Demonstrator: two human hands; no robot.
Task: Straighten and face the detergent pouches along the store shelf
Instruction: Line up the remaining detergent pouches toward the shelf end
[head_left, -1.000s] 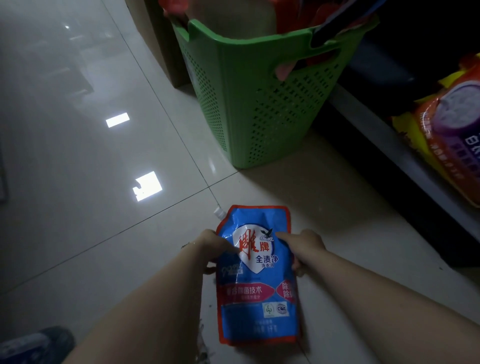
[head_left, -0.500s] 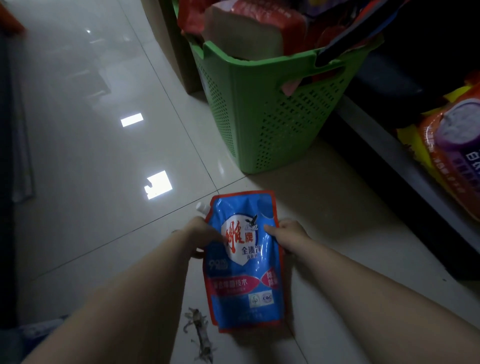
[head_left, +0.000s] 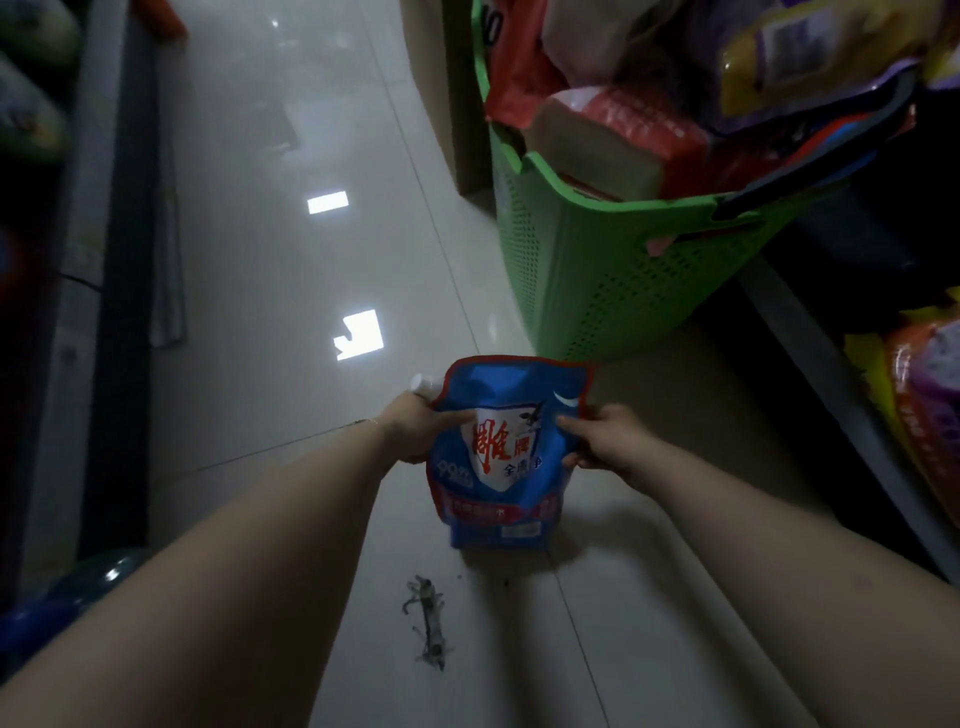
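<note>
A blue detergent pouch (head_left: 506, 457) with red trim and a white spout cap at its top left stands nearly upright over the tiled floor, its printed front facing me. My left hand (head_left: 415, 431) grips its left edge, thumb on the front. On the pouch's right edge my right hand (head_left: 597, 441) grips it the same way. Orange and yellow pouches (head_left: 930, 395) lie on the low shelf (head_left: 810, 364) at the right.
A green perforated basket (head_left: 613, 275) full of packaged goods stands on the floor just beyond the pouch, against the shelf. A small scrap of debris (head_left: 428, 618) lies on the tiles below the pouch. Another shelf edge (head_left: 93, 208) runs along the left.
The pouch has been tipped up from lying flat toward upright and lifted a little, both hands still holding it. The view has tilted up, showing more of the basket's contents.
</note>
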